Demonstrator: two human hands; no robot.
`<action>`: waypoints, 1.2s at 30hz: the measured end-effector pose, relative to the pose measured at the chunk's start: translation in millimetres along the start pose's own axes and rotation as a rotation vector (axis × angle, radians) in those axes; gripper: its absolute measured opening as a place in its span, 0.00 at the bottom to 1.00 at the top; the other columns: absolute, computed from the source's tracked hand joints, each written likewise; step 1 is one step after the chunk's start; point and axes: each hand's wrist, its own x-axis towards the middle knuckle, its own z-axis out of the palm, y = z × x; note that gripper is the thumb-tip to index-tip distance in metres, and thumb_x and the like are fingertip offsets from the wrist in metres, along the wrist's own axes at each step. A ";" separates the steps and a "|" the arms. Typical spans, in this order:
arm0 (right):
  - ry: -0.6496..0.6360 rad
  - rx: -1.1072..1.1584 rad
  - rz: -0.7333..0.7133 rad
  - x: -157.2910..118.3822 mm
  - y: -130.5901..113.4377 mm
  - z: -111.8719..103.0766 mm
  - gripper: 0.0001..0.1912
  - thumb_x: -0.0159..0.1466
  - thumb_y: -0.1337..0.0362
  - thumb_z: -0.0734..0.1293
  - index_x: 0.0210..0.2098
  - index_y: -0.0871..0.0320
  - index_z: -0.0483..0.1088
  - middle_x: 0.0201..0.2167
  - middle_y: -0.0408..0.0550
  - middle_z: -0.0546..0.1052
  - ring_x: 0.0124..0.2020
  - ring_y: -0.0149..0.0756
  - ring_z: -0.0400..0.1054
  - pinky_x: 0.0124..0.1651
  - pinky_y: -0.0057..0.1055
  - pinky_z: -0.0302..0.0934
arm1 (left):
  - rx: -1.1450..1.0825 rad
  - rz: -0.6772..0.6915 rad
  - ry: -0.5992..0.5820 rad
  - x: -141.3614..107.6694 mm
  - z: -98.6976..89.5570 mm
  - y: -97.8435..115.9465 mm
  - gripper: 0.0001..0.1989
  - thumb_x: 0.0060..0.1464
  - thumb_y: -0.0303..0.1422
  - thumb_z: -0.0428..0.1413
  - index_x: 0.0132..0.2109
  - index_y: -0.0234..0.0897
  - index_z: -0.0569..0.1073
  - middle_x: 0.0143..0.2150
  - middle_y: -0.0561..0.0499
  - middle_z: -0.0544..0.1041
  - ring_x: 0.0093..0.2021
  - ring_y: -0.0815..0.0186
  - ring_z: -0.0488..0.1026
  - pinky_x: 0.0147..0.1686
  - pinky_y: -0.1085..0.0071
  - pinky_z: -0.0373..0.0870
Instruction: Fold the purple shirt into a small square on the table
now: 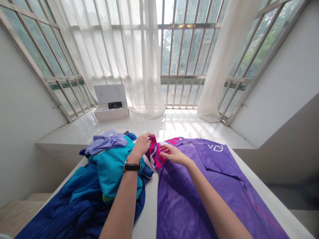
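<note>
- My left hand (142, 146) pinches the pink-striped sleeve (157, 157) of the purple shirt (184, 192)!
- My right hand (176, 155), fingers loosely parted, is right at that sleeve!

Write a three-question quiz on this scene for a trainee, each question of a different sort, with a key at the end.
1. Multiple choice. Where is the watch worn?
A) On the right wrist
B) On the left wrist
C) On neither wrist
2. True or false: the box is shut.
3. Fill in the gap: the left hand pinches the striped ____ of the purple shirt.

Key:
1. B.
2. False; its lid stands open.
3. Sleeve.
</note>
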 end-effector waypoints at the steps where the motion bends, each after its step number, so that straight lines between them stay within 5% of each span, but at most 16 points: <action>1: -0.008 0.079 0.030 0.4 -2.1 3.1 0.28 0.57 0.47 0.74 0.50 0.57 0.72 0.45 0.52 0.78 0.43 0.41 0.74 0.49 0.41 0.71 | -0.027 0.000 -0.005 0.2 0.7 2.2 0.14 0.56 0.20 0.52 0.46 0.39 0.76 0.47 0.48 0.81 0.46 0.63 0.79 0.50 0.69 0.74; 7: -0.014 0.726 0.227 -3.2 -21.3 6.9 0.27 0.65 0.39 0.63 0.46 0.55 0.72 0.39 0.50 0.78 0.36 0.37 0.75 0.42 0.37 0.73 | -0.310 0.016 -0.057 -2.9 20.7 33.7 0.18 0.56 0.22 0.52 0.52 0.37 0.72 0.50 0.44 0.78 0.40 0.64 0.80 0.43 0.67 0.78; 11: 0.055 0.754 0.244 -2.3 -18.0 0.1 0.20 0.67 0.46 0.64 0.45 0.56 0.74 0.34 0.49 0.79 0.32 0.36 0.74 0.34 0.33 0.72 | -0.550 0.192 -0.244 -5.6 36.8 49.9 0.21 0.59 0.23 0.49 0.58 0.37 0.67 0.59 0.41 0.74 0.54 0.60 0.76 0.52 0.63 0.75; 15: 0.197 0.682 0.261 -1.7 -6.9 -19.4 0.12 0.60 0.56 0.72 0.38 0.58 0.75 0.29 0.46 0.79 0.27 0.32 0.73 0.30 0.29 0.70 | -0.633 0.240 -0.219 -0.9 37.9 45.7 0.19 0.60 0.22 0.47 0.57 0.36 0.66 0.58 0.40 0.74 0.59 0.60 0.73 0.59 0.59 0.70; 19: 0.306 0.601 0.222 -11.8 -3.8 -50.7 0.14 0.52 0.58 0.76 0.34 0.59 0.74 0.26 0.43 0.78 0.26 0.31 0.72 0.31 0.26 0.68 | -0.391 0.146 -0.115 3.0 41.7 30.6 0.16 0.61 0.24 0.46 0.55 0.36 0.68 0.54 0.42 0.76 0.53 0.61 0.76 0.54 0.62 0.74; 22: 0.316 0.463 0.186 -23.9 2.2 -73.6 0.17 0.50 0.61 0.76 0.37 0.59 0.74 0.31 0.44 0.81 0.31 0.34 0.75 0.36 0.27 0.69 | -0.057 0.115 -0.180 -0.5 55.6 20.0 0.18 0.62 0.26 0.48 0.58 0.35 0.67 0.56 0.41 0.76 0.56 0.60 0.74 0.55 0.63 0.73; 25: 0.285 0.083 0.303 -33.6 20.6 -90.4 0.18 0.51 0.68 0.73 0.41 0.58 0.72 0.33 0.43 0.81 0.32 0.34 0.75 0.35 0.27 0.68 | 0.106 0.107 -0.258 -7.4 73.9 11.3 0.20 0.59 0.26 0.52 0.59 0.34 0.68 0.57 0.40 0.74 0.59 0.57 0.72 0.59 0.62 0.69; 31: 0.281 -0.169 0.509 -35.4 59.1 -98.0 0.08 0.52 0.70 0.71 0.33 0.60 0.71 0.19 0.38 0.73 0.21 0.29 0.67 0.22 0.22 0.58 | 0.253 0.073 -0.291 -12.1 95.5 0.4 0.19 0.61 0.30 0.51 0.59 0.34 0.68 0.58 0.39 0.73 0.59 0.56 0.70 0.59 0.62 0.66; 36: 0.306 -0.194 0.530 -31.9 55.8 -99.3 0.04 0.57 0.68 0.68 0.33 0.60 0.70 0.18 0.38 0.71 0.19 0.29 0.66 0.22 0.22 0.58 | 0.359 0.042 -0.281 -10.7 99.0 -3.4 0.18 0.64 0.32 0.49 0.59 0.34 0.67 0.58 0.39 0.72 0.59 0.55 0.69 0.59 0.62 0.64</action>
